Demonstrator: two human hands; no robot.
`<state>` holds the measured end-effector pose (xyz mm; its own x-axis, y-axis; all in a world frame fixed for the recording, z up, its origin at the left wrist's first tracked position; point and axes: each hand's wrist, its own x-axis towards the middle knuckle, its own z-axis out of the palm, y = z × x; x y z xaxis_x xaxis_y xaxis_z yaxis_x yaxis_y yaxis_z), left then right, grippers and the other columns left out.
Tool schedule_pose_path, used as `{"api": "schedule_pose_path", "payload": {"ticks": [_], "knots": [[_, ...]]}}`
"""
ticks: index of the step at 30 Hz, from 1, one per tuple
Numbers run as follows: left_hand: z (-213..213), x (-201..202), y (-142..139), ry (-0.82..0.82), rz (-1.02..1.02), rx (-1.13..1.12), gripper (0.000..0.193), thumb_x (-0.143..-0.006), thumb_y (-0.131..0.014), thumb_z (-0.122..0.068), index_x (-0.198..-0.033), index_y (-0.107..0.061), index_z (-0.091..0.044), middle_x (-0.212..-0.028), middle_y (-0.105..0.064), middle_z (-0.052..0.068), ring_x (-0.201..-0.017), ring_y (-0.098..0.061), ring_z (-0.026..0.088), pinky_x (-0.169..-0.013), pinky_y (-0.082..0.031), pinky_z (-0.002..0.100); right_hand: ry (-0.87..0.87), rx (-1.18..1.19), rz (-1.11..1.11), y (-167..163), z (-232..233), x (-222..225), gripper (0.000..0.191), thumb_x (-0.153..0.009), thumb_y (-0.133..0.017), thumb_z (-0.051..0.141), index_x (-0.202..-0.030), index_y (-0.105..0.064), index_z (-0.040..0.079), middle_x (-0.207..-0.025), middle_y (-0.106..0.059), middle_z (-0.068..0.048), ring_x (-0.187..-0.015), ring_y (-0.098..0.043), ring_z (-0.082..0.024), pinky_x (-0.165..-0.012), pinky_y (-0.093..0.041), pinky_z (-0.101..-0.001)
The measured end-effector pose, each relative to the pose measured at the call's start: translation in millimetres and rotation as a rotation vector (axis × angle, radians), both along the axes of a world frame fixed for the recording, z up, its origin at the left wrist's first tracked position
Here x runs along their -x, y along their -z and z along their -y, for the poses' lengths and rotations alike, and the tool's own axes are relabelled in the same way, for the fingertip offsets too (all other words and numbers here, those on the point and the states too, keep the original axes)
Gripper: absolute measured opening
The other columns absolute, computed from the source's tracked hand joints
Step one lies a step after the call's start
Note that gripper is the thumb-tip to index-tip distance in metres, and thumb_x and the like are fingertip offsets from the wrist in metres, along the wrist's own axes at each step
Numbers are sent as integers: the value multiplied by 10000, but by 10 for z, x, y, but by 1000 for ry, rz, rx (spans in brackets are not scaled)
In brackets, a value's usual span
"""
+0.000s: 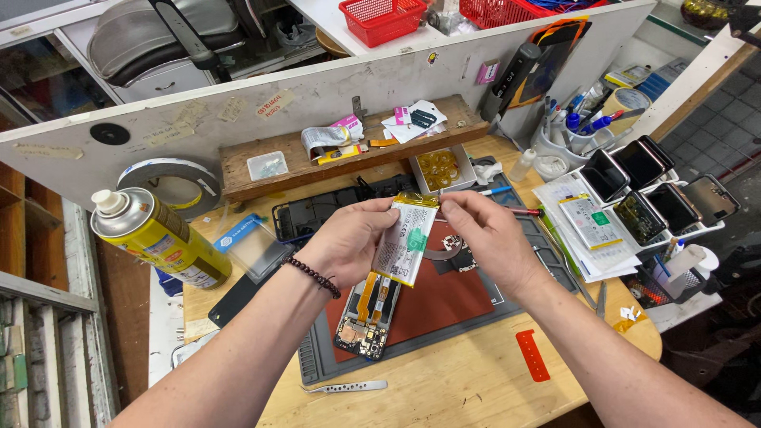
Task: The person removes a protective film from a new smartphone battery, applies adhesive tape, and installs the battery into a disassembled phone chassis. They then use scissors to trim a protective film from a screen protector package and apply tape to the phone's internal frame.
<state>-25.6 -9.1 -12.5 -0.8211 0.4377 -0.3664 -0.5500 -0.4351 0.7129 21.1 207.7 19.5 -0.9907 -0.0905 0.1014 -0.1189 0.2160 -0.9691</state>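
Both forearms are reaching over the grey work mat [317, 366] as my left hand [346, 238] and right hand [483, 234] are pinching the flat white battery [405, 240] above the opened phone [366, 321] (peeling its yellow top tab, I judge), needing a slow pull next.

A cluttered wooden workbench [468, 380] was seen from above; a pale partition board [317, 95] was set upright behind it; grey floor tiles [733, 103] were visible at right; even light was cast throughout.
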Motion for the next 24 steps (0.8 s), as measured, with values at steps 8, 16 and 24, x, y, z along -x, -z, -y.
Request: {"api": "schedule_pose_path", "payload": {"ticks": [8, 16, 24], "knots": [[122, 24, -109, 51, 60, 102, 161, -980, -626, -115, -1118, -665, -40, -1014, -717, 65, -924, -674, 154, -831, -560, 349, -117, -112, 126, -52, 43, -38, 262, -934, -675, 169, -1154, -719, 34, -952, -753, 25, -838, -682, -34, -736, -575, -228], [145, 61, -42, 44, 75, 190, 183, -966, -637, -133, -1107, -707, -41, -974, -738, 66, -879, -661, 152, -812, -559, 353, -102, -300, 94, -163, 8, -65, 230, -910, -713, 219, -1069, -754, 58, -848, -713, 40, -751, -607, -34, -663, -529, -236], [177, 161, 72, 2, 105, 222, 172, -963, -652, -114, -1116, -694, -46, -976, -736, 57, -867, -662, 153, -813, -560, 351, -65, -334, 175, -165, -53, -120, 198, -901, -721, 219, -1025, -763, 70, -774, -676, 44, -692, -564, -39, -625, -508, -238]]}}
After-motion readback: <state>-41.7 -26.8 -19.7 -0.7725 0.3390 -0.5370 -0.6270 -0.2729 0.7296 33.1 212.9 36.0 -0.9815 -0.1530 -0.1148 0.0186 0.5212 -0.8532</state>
